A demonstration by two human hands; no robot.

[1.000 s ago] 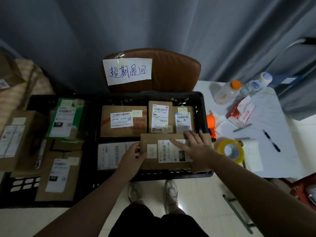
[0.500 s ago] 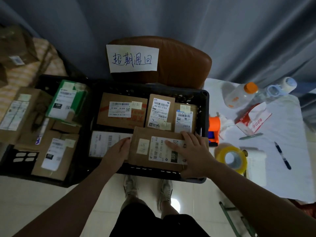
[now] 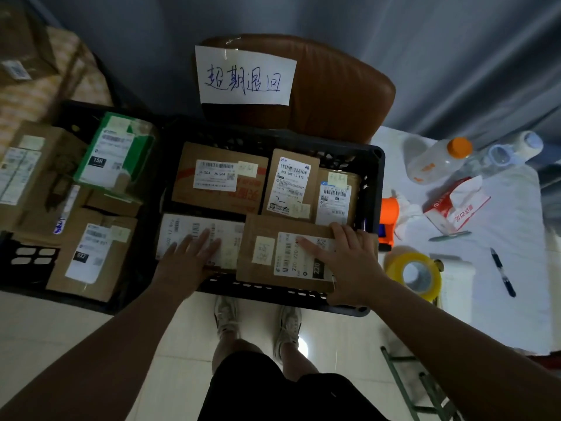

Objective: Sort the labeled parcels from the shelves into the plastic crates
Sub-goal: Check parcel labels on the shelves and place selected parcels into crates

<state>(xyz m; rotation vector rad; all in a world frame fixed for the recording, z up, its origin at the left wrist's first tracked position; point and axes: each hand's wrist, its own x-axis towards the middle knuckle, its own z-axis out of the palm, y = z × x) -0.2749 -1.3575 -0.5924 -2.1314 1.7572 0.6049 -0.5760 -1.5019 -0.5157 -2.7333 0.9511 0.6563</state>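
the right hand (image 3: 346, 262) lies spread flat, gripping nothing, over the right end of the brown parcel (image 3: 267, 268) in the black crate's (image 3: 368, 189) near right corner, hiding part of its label. the left hand (image 3: 188, 256) rests flat, fingers straight, on a white-labelled parcel (image 3: 179, 229) at the near left. a second crate (image 3: 27, 259), left, is cut off; a tape roll (image 3: 416, 275) sits just right.
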